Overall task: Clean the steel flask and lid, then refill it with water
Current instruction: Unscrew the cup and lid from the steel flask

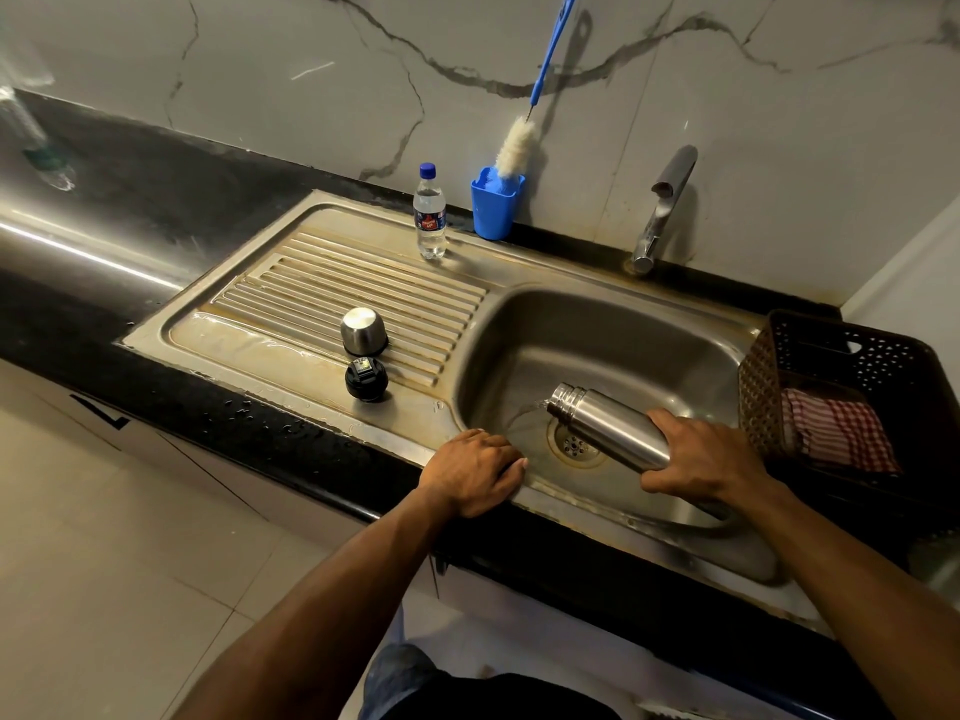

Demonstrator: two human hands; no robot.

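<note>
Steel fills the right hand: its fingers are wrapped round the base end of the flask, which is tipped on its side with the open mouth pointing left and slightly down over the basin of the sink. A thin run of water leaves the mouth, so the tilt looks meant to empty rinse water toward the drain, which sits just beneath the flask body. The left hand holds nothing; it lies palm-down on the sink's front rim, fingers loosely spread, likely bracing the person.

Further out, on the ribbed draining board, the steel cup lid stands upside down and the black stopper sits just in front of it, probably left to drain. A plastic water bottle stands at the back.
</note>
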